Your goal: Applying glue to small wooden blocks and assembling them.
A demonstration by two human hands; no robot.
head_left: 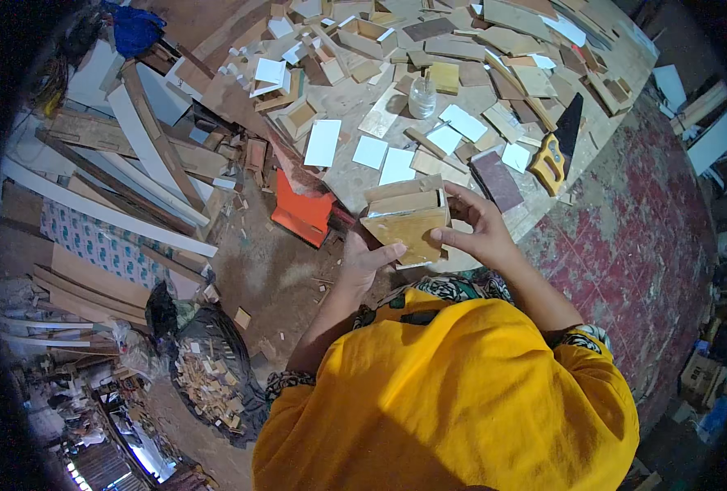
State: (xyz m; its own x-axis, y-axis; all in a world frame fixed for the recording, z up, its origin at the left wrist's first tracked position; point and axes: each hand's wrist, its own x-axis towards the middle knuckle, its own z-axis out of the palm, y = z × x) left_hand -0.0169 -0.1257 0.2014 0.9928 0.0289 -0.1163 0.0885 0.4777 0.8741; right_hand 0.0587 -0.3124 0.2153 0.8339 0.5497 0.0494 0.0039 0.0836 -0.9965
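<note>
A small wooden box (406,219) is grasped between the left hand (362,260) beneath and right hand (478,231) alongside, at the edge of a surface (355,98) strewn with offcuts; its contents cannot be seen

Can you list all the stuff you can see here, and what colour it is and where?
small wooden box: one, tan, held in both hands
handsaw: one, yellow handle, dark blade, worktable's right side
glass jar: one, clear, table middle
white squares: several, white, scattered on table
wood offcuts: many, brown, across table
orange piece: one, orange, table's near edge
black sack: one, holding wood scraps, floor left
left hand: under box
right hand: gripping box's right side
</note>
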